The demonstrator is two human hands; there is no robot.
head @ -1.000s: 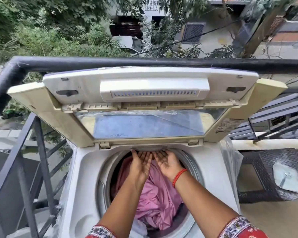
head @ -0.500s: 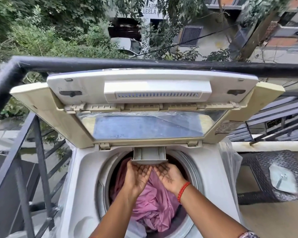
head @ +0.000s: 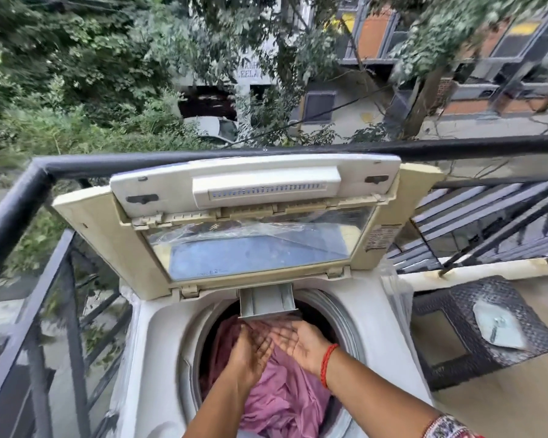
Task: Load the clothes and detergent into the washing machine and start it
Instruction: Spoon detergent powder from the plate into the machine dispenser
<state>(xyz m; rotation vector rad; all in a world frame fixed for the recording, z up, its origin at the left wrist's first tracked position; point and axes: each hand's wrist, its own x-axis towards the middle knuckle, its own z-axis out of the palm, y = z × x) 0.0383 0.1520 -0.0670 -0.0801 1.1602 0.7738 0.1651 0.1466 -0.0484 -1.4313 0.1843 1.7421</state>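
Both hands, left hand point(head: 250, 355) and right hand point(head: 301, 341), open, palms up under pulled-out detergent drawer point(head: 267, 301); pink clothes point(head: 282, 396) fill drum, raised lid point(head: 250, 222) far side.

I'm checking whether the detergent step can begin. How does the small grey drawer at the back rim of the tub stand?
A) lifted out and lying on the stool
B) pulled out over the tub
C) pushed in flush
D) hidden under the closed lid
B: the detergent drawer juts out from under the raised lid above the pink clothes, with the left hand and right hand open just below it.
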